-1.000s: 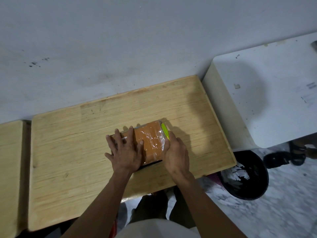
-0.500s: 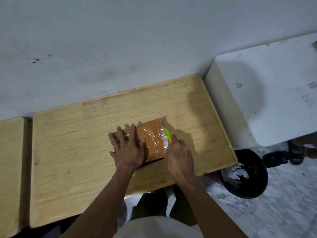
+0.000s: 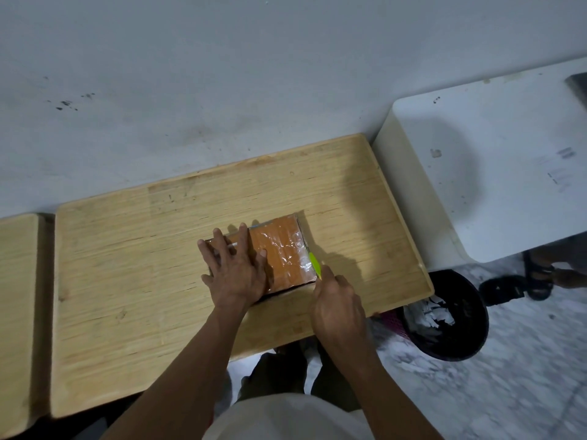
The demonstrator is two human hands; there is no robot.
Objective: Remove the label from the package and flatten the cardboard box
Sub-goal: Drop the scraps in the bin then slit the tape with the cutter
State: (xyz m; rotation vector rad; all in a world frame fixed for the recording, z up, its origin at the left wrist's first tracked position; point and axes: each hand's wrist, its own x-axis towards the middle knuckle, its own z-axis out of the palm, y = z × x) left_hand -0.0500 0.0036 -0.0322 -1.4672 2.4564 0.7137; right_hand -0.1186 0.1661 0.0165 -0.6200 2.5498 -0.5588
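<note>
A small orange cardboard box (image 3: 281, 252), wrapped in shiny clear tape, lies flat on the wooden table (image 3: 133, 281). My left hand (image 3: 233, 268) presses palm-down on the box's left half, fingers spread. My right hand (image 3: 338, 304) is closed around a lime-green cutter (image 3: 315, 265), whose tip rests along the box's right edge. No label is visible; my left hand hides that part of the box's top.
A white table (image 3: 495, 173) stands to the right of the wooden one. A black waste bin (image 3: 448, 319) with paper scraps sits on the floor below the wooden table's right corner. Another person's sandalled foot (image 3: 536, 277) is at the far right. A second wooden table (image 3: 16, 312) adjoins on the left.
My right hand has slid back toward me along the box's right edge, baring more of the green cutter. My left hand has stayed pressed on the box.
</note>
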